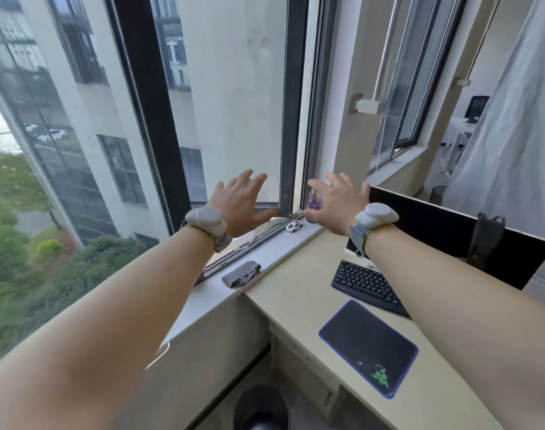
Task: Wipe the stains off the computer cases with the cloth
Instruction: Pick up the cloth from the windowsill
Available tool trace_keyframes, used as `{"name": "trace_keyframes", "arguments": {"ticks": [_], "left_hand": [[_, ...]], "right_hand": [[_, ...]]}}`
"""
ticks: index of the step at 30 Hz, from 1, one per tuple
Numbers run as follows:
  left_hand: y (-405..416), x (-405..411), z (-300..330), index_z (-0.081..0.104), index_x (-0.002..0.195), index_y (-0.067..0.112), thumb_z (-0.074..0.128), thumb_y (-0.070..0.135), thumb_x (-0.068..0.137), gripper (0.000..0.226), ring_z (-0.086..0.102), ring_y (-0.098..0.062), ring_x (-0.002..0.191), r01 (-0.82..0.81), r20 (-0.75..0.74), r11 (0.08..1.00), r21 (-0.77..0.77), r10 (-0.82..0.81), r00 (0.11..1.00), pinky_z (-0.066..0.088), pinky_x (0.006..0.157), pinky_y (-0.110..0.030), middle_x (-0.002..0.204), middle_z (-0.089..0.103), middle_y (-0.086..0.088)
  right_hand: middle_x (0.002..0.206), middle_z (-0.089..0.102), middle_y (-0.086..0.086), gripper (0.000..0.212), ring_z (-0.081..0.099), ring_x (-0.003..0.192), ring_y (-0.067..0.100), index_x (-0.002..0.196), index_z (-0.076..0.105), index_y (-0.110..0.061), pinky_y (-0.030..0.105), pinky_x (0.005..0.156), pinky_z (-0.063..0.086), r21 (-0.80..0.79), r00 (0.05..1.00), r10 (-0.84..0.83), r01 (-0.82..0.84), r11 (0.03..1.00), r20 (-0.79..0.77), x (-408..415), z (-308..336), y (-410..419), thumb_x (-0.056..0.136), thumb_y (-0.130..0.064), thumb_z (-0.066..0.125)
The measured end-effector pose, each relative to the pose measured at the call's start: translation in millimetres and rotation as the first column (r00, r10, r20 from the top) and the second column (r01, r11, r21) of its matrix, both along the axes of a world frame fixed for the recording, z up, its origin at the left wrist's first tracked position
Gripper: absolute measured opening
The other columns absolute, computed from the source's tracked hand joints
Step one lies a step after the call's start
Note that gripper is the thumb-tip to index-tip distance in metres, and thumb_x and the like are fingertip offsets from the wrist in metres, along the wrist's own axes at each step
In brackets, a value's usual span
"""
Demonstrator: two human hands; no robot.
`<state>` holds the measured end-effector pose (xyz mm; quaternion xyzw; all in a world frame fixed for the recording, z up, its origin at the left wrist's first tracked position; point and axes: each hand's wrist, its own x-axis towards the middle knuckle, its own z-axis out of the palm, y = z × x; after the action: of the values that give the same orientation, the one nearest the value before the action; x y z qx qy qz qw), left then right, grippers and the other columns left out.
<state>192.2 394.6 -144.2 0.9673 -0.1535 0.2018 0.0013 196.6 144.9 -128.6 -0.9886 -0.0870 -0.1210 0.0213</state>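
A crumpled grey cloth (241, 274) lies on the pale window sill (209, 297), just left of the desk's corner. Both my arms are stretched out in front of the window, well above the sill. My left hand (240, 203) is held up with fingers spread and holds nothing. My right hand (335, 202) is also spread and empty, in front of a small purple bottle (313, 203). No computer case shows in this view.
A beige desk (299, 293) carries a black keyboard (366, 283), a dark mouse pad (369, 346) and a black monitor (451, 231) seen from behind. A small white toy car (293, 226) sits on the sill. A black bin (260, 408) stands on the floor below.
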Motion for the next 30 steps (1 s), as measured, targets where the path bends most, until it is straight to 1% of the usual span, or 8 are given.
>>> {"name": "trace_keyframes", "arguments": {"ticks": [6, 9, 12, 17, 20, 25, 28, 30], "left_hand": [[27.9, 38.5, -26.6, 0.031, 0.147, 0.021, 0.053, 0.059, 0.093, 0.07, 0.057, -0.033, 0.118, -0.041, -0.096, 0.998, -0.043, 0.037, 0.995, 0.05, 0.095, -0.049, 0.143, 0.049, -0.007], [32.3, 55.7, -46.0, 0.031, 0.144, 0.02, 0.055, 0.048, 0.094, 0.062, 0.059, -0.034, 0.114, -0.073, -0.174, 0.997, -0.026, 0.067, 0.982, 0.051, 0.09, -0.047, 0.136, 0.054, -0.008], [33.5, 82.1, -68.7, 0.039, 0.136, 0.017, 0.053, 0.041, 0.094, 0.05, 0.062, -0.032, 0.104, -0.133, -0.23, 0.991, 0.01, 0.131, 0.964, 0.053, 0.082, -0.044, 0.118, 0.063, -0.005], [35.5, 133.8, -116.1, 0.048, 0.117, 0.016, 0.051, 0.039, 0.093, 0.033, 0.065, -0.029, 0.088, -0.19, -0.375, 0.98, 0.065, 0.2, 0.905, 0.056, 0.074, -0.041, 0.102, 0.067, -0.003], [31.9, 167.3, -145.5, 0.043, 0.121, 0.019, 0.052, 0.033, 0.093, 0.033, 0.064, -0.029, 0.078, -0.243, -0.454, 0.967, 0.076, 0.25, 0.855, 0.055, 0.067, -0.038, 0.092, 0.066, -0.002], [31.4, 184.2, -191.8, 0.046, 0.13, 0.017, 0.053, 0.031, 0.093, 0.04, 0.064, -0.029, 0.097, -0.247, -0.565, 0.968, 0.051, 0.232, 0.792, 0.047, 0.073, -0.035, 0.113, 0.066, -0.002], [38.1, 197.4, -227.5, 0.049, 0.121, 0.014, 0.051, 0.037, 0.095, 0.035, 0.064, -0.03, 0.087, -0.239, -0.627, 0.964, 0.114, 0.257, 0.735, 0.055, 0.071, -0.04, 0.103, 0.068, -0.007], [42.1, 197.7, -241.7, 0.046, 0.121, 0.012, 0.05, 0.034, 0.096, 0.034, 0.062, -0.029, 0.078, -0.264, -0.653, 0.956, 0.126, 0.28, 0.703, 0.048, 0.059, -0.036, 0.095, 0.066, -0.008]], "right_hand": [[0.151, 0.039, -0.003, 0.069, 0.028, 0.144, 0.022, 0.147, 0.038, -0.043, 0.059, 0.11, 0.02, 0.021, 0.996, 0.048, -0.047, 0.999, -0.07, 47.6, -23.1, 27.8, 0.085, -0.07, 0.049], [0.152, 0.04, -0.004, 0.064, 0.03, 0.144, 0.024, 0.148, 0.038, -0.041, 0.059, 0.113, 0.02, 0.032, 0.985, 0.091, -0.087, 0.996, -0.148, 69.3, -43.6, 40.5, 0.089, -0.062, 0.05], [0.156, 0.037, -0.002, 0.062, 0.032, 0.144, 0.026, 0.149, 0.036, -0.041, 0.059, 0.115, 0.021, -0.01, 0.965, 0.145, -0.15, 0.989, -0.22, 103.3, -67.8, 52.7, 0.09, -0.055, 0.049], [0.151, 0.043, 0.003, 0.057, 0.041, 0.138, 0.03, 0.145, 0.043, -0.035, 0.057, 0.111, 0.029, -0.095, 0.918, 0.199, -0.245, 0.965, -0.343, 173.5, -112.2, 70.5, 0.089, -0.048, 0.049], [0.142, 0.05, 0.005, 0.05, 0.048, 0.131, 0.032, 0.138, 0.05, -0.029, 0.052, 0.105, 0.035, -0.094, 0.862, 0.239, -0.311, 0.946, -0.448, 212.5, -146.3, 80.0, 0.09, -0.042, 0.051], [0.138, 0.056, 0.0, 0.048, 0.055, 0.125, 0.028, 0.135, 0.054, -0.031, 0.042, 0.094, 0.038, -0.09, 0.777, 0.287, -0.401, 0.912, -0.56, 244.3, -204.4, 79.6, 0.087, -0.04, 0.05], [0.138, 0.056, 0.002, 0.047, 0.056, 0.125, 0.03, 0.136, 0.055, -0.027, 0.043, 0.098, 0.043, -0.068, 0.726, 0.291, -0.421, 0.904, -0.623, 259.3, -231.6, 87.8, 0.09, -0.037, 0.051], [0.134, 0.059, 0.003, 0.044, 0.059, 0.12, 0.032, 0.132, 0.058, -0.025, 0.042, 0.095, 0.048, -0.057, 0.71, 0.311, -0.442, 0.895, -0.632, 259.6, -245.4, 95.1, 0.09, -0.037, 0.051]]}}
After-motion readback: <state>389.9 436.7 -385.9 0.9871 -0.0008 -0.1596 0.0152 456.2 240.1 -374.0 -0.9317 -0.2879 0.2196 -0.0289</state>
